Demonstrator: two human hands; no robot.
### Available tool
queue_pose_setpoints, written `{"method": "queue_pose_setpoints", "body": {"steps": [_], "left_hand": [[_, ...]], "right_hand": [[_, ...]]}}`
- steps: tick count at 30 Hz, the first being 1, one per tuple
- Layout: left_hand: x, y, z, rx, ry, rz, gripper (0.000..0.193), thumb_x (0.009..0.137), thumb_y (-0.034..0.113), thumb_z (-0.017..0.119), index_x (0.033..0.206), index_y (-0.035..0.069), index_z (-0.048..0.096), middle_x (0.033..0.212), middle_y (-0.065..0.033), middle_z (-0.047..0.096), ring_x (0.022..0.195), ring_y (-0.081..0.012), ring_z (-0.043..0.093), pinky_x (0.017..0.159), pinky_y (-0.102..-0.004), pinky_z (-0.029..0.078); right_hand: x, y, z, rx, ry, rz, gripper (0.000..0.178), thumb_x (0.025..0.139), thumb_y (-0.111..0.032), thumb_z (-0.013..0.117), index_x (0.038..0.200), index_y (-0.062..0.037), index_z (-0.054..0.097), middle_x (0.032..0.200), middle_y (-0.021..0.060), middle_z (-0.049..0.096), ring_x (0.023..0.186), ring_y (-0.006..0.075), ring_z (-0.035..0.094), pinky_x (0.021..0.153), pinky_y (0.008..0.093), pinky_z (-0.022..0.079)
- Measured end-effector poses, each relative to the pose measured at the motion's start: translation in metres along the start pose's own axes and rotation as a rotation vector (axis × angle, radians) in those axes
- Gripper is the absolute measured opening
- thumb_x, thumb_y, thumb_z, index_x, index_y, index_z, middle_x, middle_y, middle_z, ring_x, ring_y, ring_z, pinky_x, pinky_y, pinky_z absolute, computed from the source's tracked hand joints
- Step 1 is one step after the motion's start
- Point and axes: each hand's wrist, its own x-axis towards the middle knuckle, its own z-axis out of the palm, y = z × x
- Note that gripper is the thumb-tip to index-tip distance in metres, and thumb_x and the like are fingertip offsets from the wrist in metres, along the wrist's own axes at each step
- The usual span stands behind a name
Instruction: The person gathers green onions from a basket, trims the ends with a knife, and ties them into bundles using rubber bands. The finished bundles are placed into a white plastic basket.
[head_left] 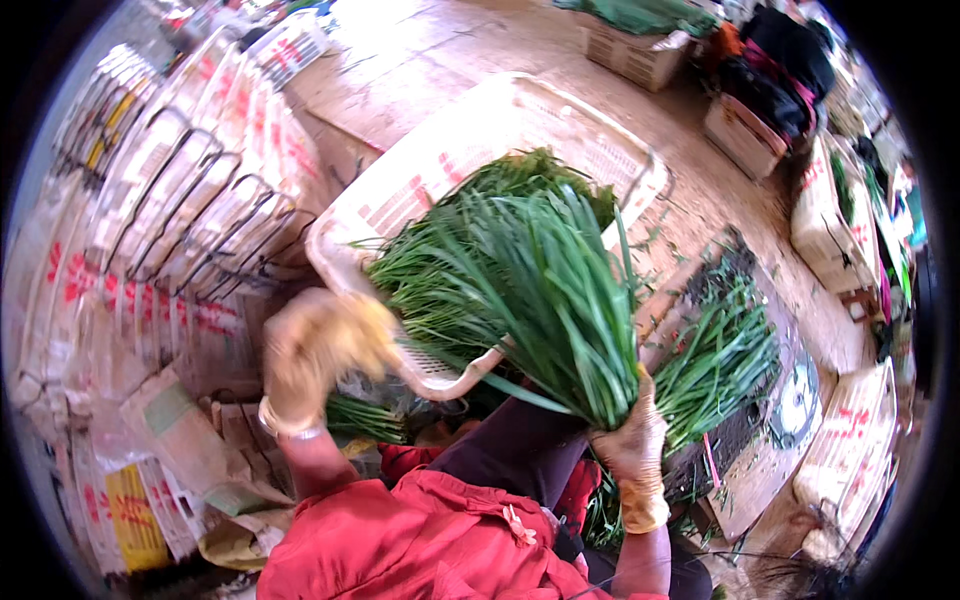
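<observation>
My right hand (633,440), in a yellowish glove, grips the lower ends of a bunch of long green leaves that look like garlic chives (560,300). The leaves fan up and away over the near right side of a white plastic basket (335,235). More chives (430,285) lie heaped inside that basket. My left hand (325,345), also gloved, is beside the basket's near left corner. Motion smears its fingers, so their pose is unclear. Below it lies a small bundle of green stalks (365,418), partly covered by clear plastic.
Stacked white crates with dark wire handles (200,180) crowd the left. To the right, loose chives (720,350) lie on a dark surface beside a round pale disc (798,400). Filled crates (745,135) line the far right, and a white crate (848,425) stands nearer.
</observation>
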Motion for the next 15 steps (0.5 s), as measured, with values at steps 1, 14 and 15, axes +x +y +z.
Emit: {"method": "queue_pose_setpoints", "body": {"steps": [1, 14, 15], "left_hand": [[0.001, 0.010, -0.001, -0.296, -0.635, -0.141, 0.024, 0.095, 0.021, 0.057, 0.100, -0.002, 0.064, 0.092, -0.0156, 0.069, 0.072, -0.0160, 0.064, 0.068, -0.0274, 0.052], [-0.056, -0.092, 0.135, -1.256, -0.128, -0.367, 0.086, 0.069, 0.026, 0.085, 0.140, 0.006, 0.041, 0.132, -0.0077, 0.053, 0.117, -0.0188, 0.054, 0.102, -0.0357, 0.042], [-0.041, -0.079, 0.117, -1.298, -0.089, -0.304, 0.083, 0.072, 0.025, 0.082, 0.140, 0.005, 0.040, 0.132, -0.0087, 0.053, 0.117, -0.0206, 0.055, 0.102, -0.0370, 0.043]], "right_hand": [[0.005, -0.004, -0.002, 0.098, -0.061, 0.068, 0.097, 0.056, -0.010, 0.081, 0.140, -0.0003, 0.033, 0.103, 0.0218, 0.067, 0.091, 0.0387, 0.067, 0.081, 0.0415, 0.054], [-0.023, -0.133, 0.018, -0.061, -0.049, -0.296, 0.073, 0.074, -0.016, 0.074, 0.138, -0.0071, 0.042, 0.103, 0.0214, 0.067, 0.088, 0.0402, 0.067, 0.071, 0.0412, 0.054], [-0.014, -0.132, 0.030, -0.101, -0.018, -0.417, 0.073, 0.073, -0.014, 0.074, 0.139, -0.0068, 0.042, 0.103, 0.0211, 0.067, 0.087, 0.0403, 0.067, 0.070, 0.0414, 0.055]]}}
